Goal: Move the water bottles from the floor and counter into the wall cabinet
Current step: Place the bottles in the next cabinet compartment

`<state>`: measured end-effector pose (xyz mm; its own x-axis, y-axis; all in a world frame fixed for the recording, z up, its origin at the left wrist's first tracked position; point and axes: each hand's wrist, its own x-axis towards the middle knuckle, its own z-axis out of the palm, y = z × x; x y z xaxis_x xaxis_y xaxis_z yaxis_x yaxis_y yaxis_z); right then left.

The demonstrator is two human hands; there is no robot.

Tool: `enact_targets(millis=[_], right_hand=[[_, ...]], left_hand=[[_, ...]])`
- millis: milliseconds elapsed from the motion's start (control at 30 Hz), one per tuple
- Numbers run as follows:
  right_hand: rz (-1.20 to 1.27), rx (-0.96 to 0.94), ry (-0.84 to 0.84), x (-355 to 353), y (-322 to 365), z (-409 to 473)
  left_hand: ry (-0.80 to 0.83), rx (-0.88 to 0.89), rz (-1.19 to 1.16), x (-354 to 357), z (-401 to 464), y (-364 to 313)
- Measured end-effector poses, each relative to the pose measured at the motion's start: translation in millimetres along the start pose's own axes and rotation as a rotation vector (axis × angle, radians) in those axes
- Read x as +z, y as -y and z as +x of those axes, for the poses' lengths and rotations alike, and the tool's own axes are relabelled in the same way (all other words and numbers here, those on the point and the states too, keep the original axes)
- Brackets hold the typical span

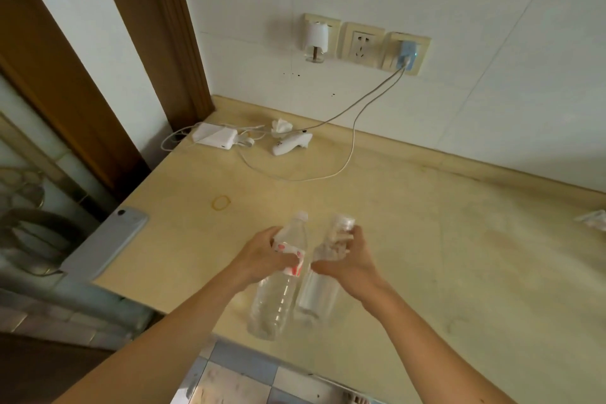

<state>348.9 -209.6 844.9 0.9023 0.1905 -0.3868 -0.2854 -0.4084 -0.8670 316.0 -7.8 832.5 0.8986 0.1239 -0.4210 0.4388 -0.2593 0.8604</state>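
— What are the hands doing?

— The left hand [262,256] grips a clear bottle with a red-and-white label [278,285], fingers [288,259] curled round it at the label. The right hand [351,259] grips a second clear bottle [319,292], fingers wrapped round its upper part just under the cap.

— Where are the bottles?

— Side by side at the near edge of the yellowish surface [426,239], caps pointing away from the person, bases toward the floor tiles [236,380]. They look close enough to touch; whether their bases rest on the surface or hang clear of it, I cannot tell.

— What else lies there?

— A rubber band [221,202] just beyond the bottles. A phone [108,239] overhangs the left edge. At the back, a white charger block [214,135], a white handheld gadget [290,144] and a crumpled tissue [281,126], with a cable [352,141] running up to a blue plug [407,54] in the wall sockets [362,41]. A white plug-in device [316,39] sits in the leftmost socket. Something clear and crumpled [595,219] lies at the right edge, too blurred to name.
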Motion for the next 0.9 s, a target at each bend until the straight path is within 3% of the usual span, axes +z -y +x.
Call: enact_targets(millis=[133, 300, 400, 567, 700, 900], right_hand=[[-0.067, -0.151, -0.126, -26, 9, 1], [-0.219, -0.251, -0.203, -30, 15, -4], [-0.244, -0.284, -0.220, -26, 9, -6], [-0.235, -0.297, -0.226, -16, -7, -8], [-0.179, -0.309, -0.245, -14, -13, -5], [-0.119, -0.278, -0.128, -20, -21, 8]], left_hand=[[-0.058, 0.195, -0.053, -14, -8, -13], [-0.275, 0.398, 0.060, -7, -16, -22], [-0.336, 0.415, 0.119, 1, -15, -17], [-0.281, 0.465, 0.244, 9, -16, -11], [-0.295, 0.429, 0.192, 8, -20, -3], [-0.202, 0.277, 0.064, 8, -25, 19]])
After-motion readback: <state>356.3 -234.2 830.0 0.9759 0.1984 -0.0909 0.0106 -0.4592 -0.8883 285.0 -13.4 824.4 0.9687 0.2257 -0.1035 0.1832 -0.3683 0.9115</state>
